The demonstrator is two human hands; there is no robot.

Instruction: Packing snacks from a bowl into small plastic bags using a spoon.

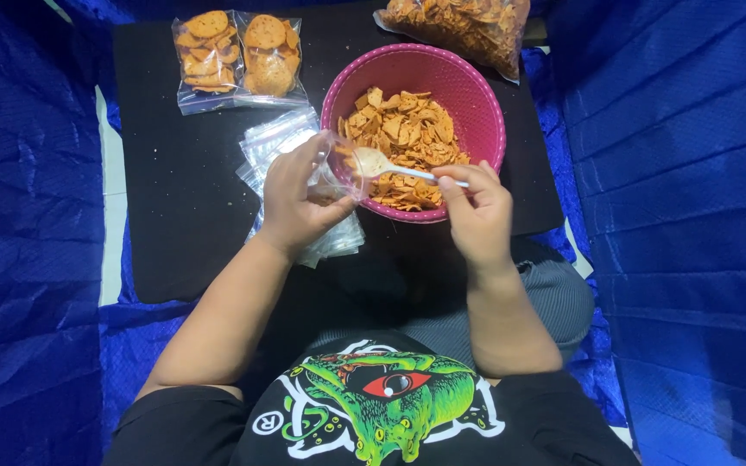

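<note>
At the bottom of the frame is my black shirt with a green printed creature (pixel 373 397), and just above it my grey trousers (pixel 554 293) show at the right of centre. My two forearms run up from there toward the middle of the picture, the hands apart, with a gap between them.

My left hand (pixel 297 200), left of centre, is closed around a small clear plastic bag (pixel 338 164), pinching its mouth open toward the right. My right hand (pixel 477 207), right of centre, grips the handle of a white plastic spoon (pixel 390 166); the spoon's bowl points left and sits right at the bag's opening, over the near rim of the bowl. Whether the spoon carries chips I cannot tell.

Under my left hand lies a stack of empty clear bags (pixel 274 142) on a black mat (pixel 174 224) that covers the middle of the floor.

Just beyond the spoon, upper centre, stands a round pink bowl (pixel 477 95) partly filled with orange chips (pixel 407 129).

Farther up, in the upper left, two filled clear bags of round orange crackers (pixel 237 59) lie side by side on the mat. At the top right edge a large clear bag of the same orange chips (pixel 464 26) rests behind the bowl.

Crinkled blue sheeting (pixel 684 173) rises on both sides of the frame.
</note>
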